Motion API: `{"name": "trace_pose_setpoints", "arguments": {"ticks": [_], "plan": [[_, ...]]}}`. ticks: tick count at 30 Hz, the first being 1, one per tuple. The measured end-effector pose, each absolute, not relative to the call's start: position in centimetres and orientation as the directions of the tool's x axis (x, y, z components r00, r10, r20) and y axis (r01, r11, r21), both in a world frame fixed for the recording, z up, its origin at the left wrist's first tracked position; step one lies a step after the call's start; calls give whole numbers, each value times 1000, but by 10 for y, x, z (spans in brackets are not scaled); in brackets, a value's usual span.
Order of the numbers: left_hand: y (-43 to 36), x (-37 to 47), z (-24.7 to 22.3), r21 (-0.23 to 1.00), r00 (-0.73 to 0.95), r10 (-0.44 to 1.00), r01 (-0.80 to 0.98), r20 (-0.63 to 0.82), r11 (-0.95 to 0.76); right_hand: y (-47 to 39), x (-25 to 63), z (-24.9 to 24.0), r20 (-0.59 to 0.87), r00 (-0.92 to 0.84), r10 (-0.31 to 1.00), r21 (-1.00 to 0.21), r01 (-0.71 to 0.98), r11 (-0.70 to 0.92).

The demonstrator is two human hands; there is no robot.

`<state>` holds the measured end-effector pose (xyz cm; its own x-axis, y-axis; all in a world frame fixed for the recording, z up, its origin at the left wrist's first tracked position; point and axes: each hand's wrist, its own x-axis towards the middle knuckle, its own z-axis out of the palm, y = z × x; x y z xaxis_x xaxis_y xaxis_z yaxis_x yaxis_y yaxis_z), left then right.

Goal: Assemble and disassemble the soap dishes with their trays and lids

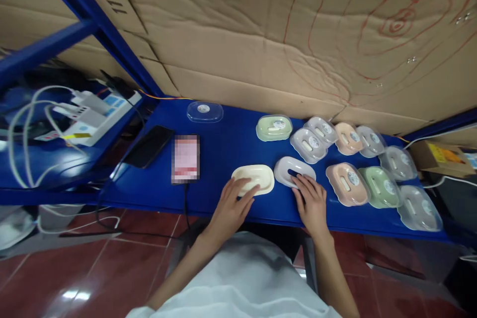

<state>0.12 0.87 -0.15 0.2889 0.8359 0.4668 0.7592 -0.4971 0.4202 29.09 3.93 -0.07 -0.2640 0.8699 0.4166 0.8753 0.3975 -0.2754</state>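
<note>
A cream oval dish, like a soap dish base (265, 173), lies on the blue table in front of me. My left hand (234, 204) rests over its left side and near rim, fingers apart. Just to the right is a pale grey oval soap dish piece (287, 164) with a dark slot in its middle. The fingers of my right hand (311, 201) reach over its near right edge to the slot, and the thumb is at its near rim. The fingers partly hide both pieces.
Several clear-lidded soap boxes in green (380, 186), peach (347, 184) and grey (420, 208) stand at the right. A clear lid (204, 112) lies at the back. Left are a blurred-out screen (185, 158), a black phone (149, 146) and a power strip (106, 119) with cables. Cardboard (231, 49) walls the back.
</note>
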Motion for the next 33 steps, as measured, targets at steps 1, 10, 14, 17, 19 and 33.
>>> {"name": "trace_pose_setpoints", "arguments": {"ticks": [1,10,14,17,19,33], "plan": [[10,-2,-3,440,226,857,780,463,-444,41,288,1,426,-253,869,-292,870,397],[23,-27,1,492,254,885,755,391,-434,52,225,18,314,-626,714,-256,669,698],[30,-40,7,452,332,870,754,365,-478,51,210,14,311,-634,708,-240,669,704],[34,-48,5,397,376,870,780,320,-484,54,205,13,329,-632,702,-255,656,710],[34,-50,2,350,400,864,797,305,-492,56,205,12,342,-635,693,-276,637,720],[225,-167,62,200,150,988,967,41,-156,49,220,2,320,-593,739,-332,660,674]]}}
